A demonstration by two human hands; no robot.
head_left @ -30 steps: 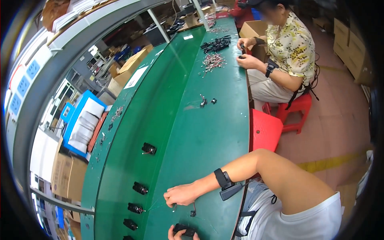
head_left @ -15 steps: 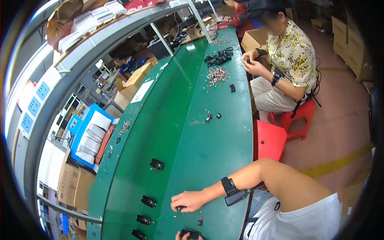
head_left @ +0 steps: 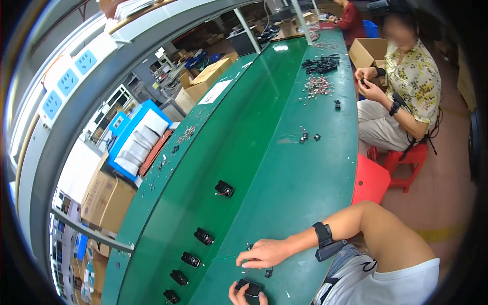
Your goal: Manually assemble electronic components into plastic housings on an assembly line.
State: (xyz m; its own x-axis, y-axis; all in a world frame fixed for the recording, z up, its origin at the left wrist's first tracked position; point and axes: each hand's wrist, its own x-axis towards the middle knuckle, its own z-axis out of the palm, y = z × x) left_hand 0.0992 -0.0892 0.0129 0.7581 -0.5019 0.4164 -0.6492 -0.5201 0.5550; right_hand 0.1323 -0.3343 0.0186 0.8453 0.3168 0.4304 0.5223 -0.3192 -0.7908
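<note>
My left hand (head_left: 237,295) is at the bottom of the view, its fingers closed round the sides of a small black plastic casing (head_left: 250,288). Just beyond it, my right hand (head_left: 265,253) hovers low over the green table with its fingers stretched out to the left; I see nothing held in it. One small black part (head_left: 249,246) lies by the far side of the right hand, partly hidden by it. Another small black part (head_left: 268,273) lies between the right hand and the casing.
Several black units with thin wires, such as this one (head_left: 223,188), line the green belt (head_left: 244,127) on the left. Small wired parts (head_left: 318,86) and a black heap (head_left: 321,64) lie farther up the table. A co-worker (head_left: 414,86) sits on a red stool (head_left: 406,165).
The whole view has shifted, so the table appears farther right. My right hand has come off a small black part, which now shows beside it. More of my left hand and the casing is visible.
</note>
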